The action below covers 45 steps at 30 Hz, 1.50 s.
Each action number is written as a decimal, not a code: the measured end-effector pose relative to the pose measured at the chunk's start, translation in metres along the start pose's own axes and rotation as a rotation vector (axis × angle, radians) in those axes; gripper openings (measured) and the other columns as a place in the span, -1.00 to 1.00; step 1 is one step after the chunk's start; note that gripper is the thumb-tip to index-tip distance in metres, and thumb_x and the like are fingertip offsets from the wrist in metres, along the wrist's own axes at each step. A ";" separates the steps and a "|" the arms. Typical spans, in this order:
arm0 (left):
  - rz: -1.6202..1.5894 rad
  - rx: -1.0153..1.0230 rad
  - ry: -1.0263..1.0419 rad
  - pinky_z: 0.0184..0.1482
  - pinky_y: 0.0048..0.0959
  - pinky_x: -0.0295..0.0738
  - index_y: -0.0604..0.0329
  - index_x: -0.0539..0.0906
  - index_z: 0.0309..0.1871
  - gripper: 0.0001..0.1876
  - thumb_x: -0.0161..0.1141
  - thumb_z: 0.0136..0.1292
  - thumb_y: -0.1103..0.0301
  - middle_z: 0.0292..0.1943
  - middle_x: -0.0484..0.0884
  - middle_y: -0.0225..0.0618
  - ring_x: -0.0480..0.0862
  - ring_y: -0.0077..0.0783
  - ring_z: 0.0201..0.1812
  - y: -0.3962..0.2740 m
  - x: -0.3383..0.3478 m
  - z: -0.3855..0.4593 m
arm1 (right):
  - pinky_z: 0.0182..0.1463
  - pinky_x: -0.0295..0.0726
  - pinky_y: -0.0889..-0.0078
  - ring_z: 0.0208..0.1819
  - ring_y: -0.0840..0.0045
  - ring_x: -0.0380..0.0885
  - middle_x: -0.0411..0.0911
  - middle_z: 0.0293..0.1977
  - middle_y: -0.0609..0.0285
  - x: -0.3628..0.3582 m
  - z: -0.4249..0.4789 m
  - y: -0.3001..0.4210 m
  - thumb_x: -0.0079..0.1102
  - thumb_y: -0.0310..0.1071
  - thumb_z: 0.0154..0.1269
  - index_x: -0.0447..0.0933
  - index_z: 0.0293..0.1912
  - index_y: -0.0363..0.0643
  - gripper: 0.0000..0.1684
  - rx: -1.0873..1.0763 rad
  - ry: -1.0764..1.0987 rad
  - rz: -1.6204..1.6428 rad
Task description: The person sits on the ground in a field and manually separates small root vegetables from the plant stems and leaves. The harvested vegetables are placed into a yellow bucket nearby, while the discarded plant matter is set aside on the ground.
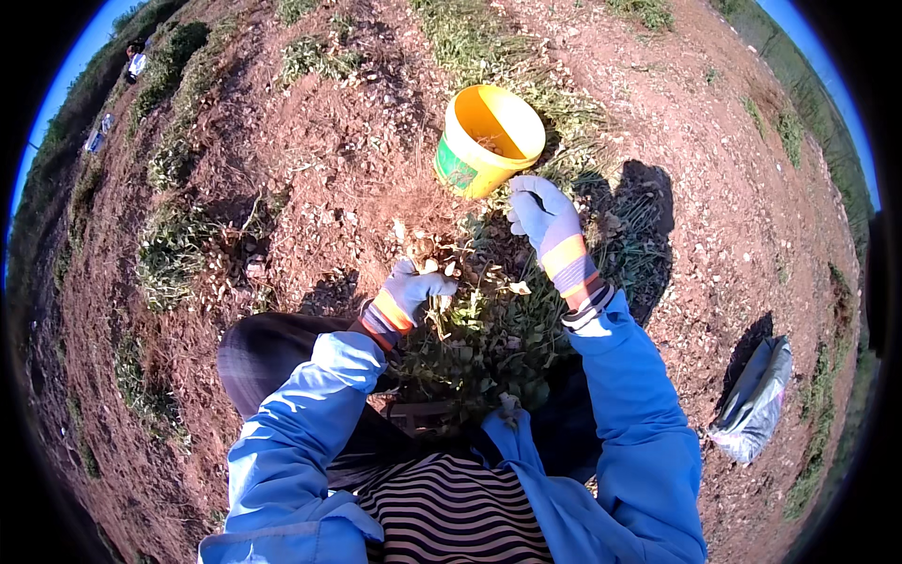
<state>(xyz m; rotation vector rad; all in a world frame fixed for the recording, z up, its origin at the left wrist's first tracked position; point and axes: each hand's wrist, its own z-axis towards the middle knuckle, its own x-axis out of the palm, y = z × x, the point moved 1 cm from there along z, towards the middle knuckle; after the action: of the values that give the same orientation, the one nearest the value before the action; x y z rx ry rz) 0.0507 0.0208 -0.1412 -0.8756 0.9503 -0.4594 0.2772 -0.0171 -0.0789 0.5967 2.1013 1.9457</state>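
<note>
My left hand [417, 290], in a pale glove with an orange and purple striped cuff, grips the root end of an uprooted plant [465, 310], apparently a peanut plant. Dry roots and pale pods [421, 250] stick up past its fingers. My right hand [539, 210], gloved the same way, hovers just below the rim of a yellow plastic bucket [486, 158]. Its fingers are curled, and whether something small lies in them is hidden. Some brownish pods [490, 143] show inside the bucket, which bears a green label. Leafy stems [493, 366] are heaped between my legs.
Reddish, stony soil [338, 134] spreads all round, with heaps of pulled plants [173, 261] on the left. More cut greenery [486, 42] lies behind the bucket. A grey sack [754, 402] rests at the right. Far off at the upper left is another person [136, 63].
</note>
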 end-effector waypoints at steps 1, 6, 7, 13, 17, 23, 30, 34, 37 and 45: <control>-0.286 -0.229 -0.059 -0.31 -0.50 0.52 0.21 0.56 -0.45 -0.93 0.08 0.10 0.47 -0.45 0.62 -0.23 0.63 -0.41 -0.39 -0.012 0.004 0.008 | -0.51 0.40 0.66 -0.56 0.69 0.40 0.48 -0.48 0.28 0.004 -0.022 0.002 0.02 -0.45 0.15 0.47 -0.27 -0.28 -0.86 -0.103 -0.009 -0.092; -0.703 -0.633 -0.379 -0.32 -0.51 0.48 0.32 0.48 -0.26 -0.71 0.18 -0.14 0.65 -0.42 0.58 -0.30 0.57 -0.45 -0.42 -0.037 0.017 0.031 | -0.30 0.45 0.35 -0.36 0.23 0.47 0.46 -0.38 0.08 0.033 -0.070 0.026 0.04 -0.48 0.04 0.47 -0.27 -0.24 -0.81 -0.686 0.136 -0.611; -0.597 -0.750 -0.388 -0.29 -0.49 0.48 0.32 0.46 -0.21 -0.65 0.20 -0.16 0.64 -0.37 0.57 -0.29 0.57 -0.44 -0.39 -0.043 0.017 0.034 | -0.31 0.45 0.32 -0.36 0.20 0.45 0.44 -0.39 0.08 0.037 -0.071 0.025 0.05 -0.47 0.03 0.46 -0.25 -0.22 -0.79 -0.730 0.149 -0.684; -1.529 -0.350 -0.404 -0.01 -0.31 0.35 0.15 0.39 -0.06 -0.73 -0.15 0.26 0.24 -0.17 0.46 -0.26 0.45 -0.34 -0.16 0.022 0.055 0.028 | -0.28 0.42 0.24 -0.32 0.15 0.42 0.38 -0.36 0.00 0.048 -0.062 0.013 0.14 -0.32 -0.04 0.41 -0.30 -0.25 -0.72 -0.584 0.079 -0.762; -1.536 -0.588 -0.302 -0.07 -0.38 0.42 0.22 0.37 -0.02 -0.68 0.02 0.14 0.39 -0.12 0.49 -0.26 0.49 -0.38 -0.14 -0.011 0.046 0.041 | -0.30 0.42 0.34 -0.36 0.26 0.43 0.39 -0.42 0.04 0.026 -0.049 -0.007 0.15 -0.40 -0.07 0.41 -0.35 -0.30 -0.77 -0.523 0.090 -0.483; -1.648 -0.643 -0.437 -0.20 -0.37 0.44 0.30 0.40 -0.08 -0.60 0.21 -0.02 0.41 -0.20 0.52 -0.29 0.51 -0.40 -0.26 0.000 0.062 0.040 | -0.59 0.25 0.73 -0.62 0.76 0.28 0.37 -0.51 0.39 0.018 -0.058 -0.002 0.09 -0.43 0.13 0.43 -0.33 -0.23 -0.90 0.084 0.141 0.428; -0.173 -0.612 -0.289 -0.22 -0.43 0.42 0.32 0.41 -0.09 -0.38 0.36 -0.25 0.20 -0.32 0.57 -0.18 0.55 -0.36 -0.28 -0.050 0.040 0.043 | -0.51 0.43 0.53 -0.54 0.58 0.44 0.41 -0.48 0.18 0.022 -0.073 0.022 -0.03 -0.53 0.14 0.38 -0.29 -0.27 -0.90 -0.261 0.158 -0.247; -0.261 -0.549 -0.392 -0.24 -0.39 0.43 0.32 0.36 -0.04 -0.30 0.37 -0.28 0.17 -0.32 0.56 -0.08 0.56 -0.25 -0.28 0.044 0.072 0.014 | -0.30 0.46 0.20 -0.34 0.12 0.46 0.42 -0.36 0.00 0.036 -0.072 0.029 0.03 -0.37 0.05 0.38 -0.15 -0.10 -0.71 -0.493 0.080 -0.844; -0.002 -0.650 -0.237 -0.21 -0.44 0.40 0.27 0.36 -0.04 -0.39 0.31 -0.23 0.27 -0.29 0.55 -0.18 0.53 -0.36 -0.26 -0.005 0.070 0.035 | -0.28 0.44 0.17 -0.32 0.12 0.45 0.42 -0.34 -0.02 0.023 -0.058 0.018 0.05 -0.30 0.04 0.38 -0.13 -0.06 -0.68 -0.393 0.051 -0.968; -0.076 -0.693 -0.217 -0.11 -0.48 0.36 0.27 0.34 0.02 -0.35 0.33 -0.24 0.40 -0.16 0.52 -0.25 0.47 -0.45 -0.15 -0.042 0.053 0.042 | -0.35 0.41 0.34 -0.43 0.27 0.41 0.43 -0.50 0.06 0.020 -0.055 -0.004 0.06 -0.42 0.02 0.35 -0.28 -0.26 -0.78 -0.600 0.005 -0.683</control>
<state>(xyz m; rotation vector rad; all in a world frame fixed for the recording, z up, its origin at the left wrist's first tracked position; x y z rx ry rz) 0.1154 -0.0217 -0.1220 -1.5574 0.8828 -0.0810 0.2352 -0.0579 -0.0746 -0.2209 1.3251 1.9633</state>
